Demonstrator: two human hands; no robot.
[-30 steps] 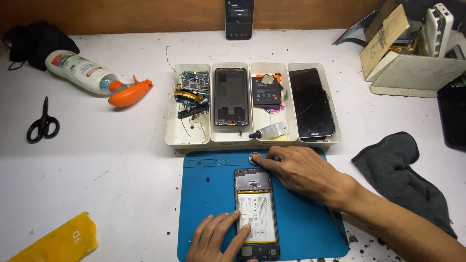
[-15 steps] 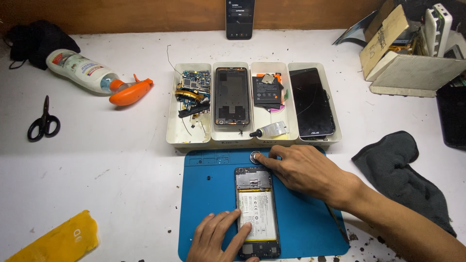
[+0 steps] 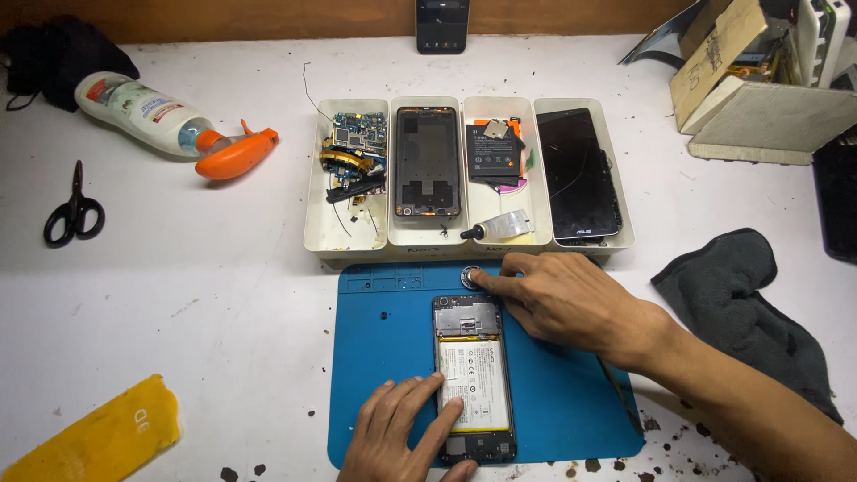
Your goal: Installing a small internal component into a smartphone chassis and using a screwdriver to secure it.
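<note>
An opened phone (image 3: 474,375) with its back removed lies on a blue work mat (image 3: 384,357), its white battery exposed. My left hand (image 3: 402,433) rests flat on the phone's lower left edge, fingers spread. My right hand (image 3: 562,299) reaches over the mat's top edge, its index fingertip touching a small round silver part (image 3: 469,277) just above the phone. A thin dark tool (image 3: 616,388) lies on the mat under my right wrist.
Four white trays (image 3: 317,223) behind the mat hold circuit boards (image 3: 353,152), a phone frame (image 3: 428,161), a battery (image 3: 494,152) with a glue tube (image 3: 495,228), and a black screen (image 3: 580,174). Scissors (image 3: 73,210), an orange-nozzled spray bottle (image 3: 170,125), a yellow sheet (image 3: 94,437), a dark cloth (image 3: 750,308) and boxes (image 3: 759,89) lie around.
My right hand has slid slightly up and left, bringing the fingertip onto the round silver part at the mat's top edge. The left hand stays on the phone.
</note>
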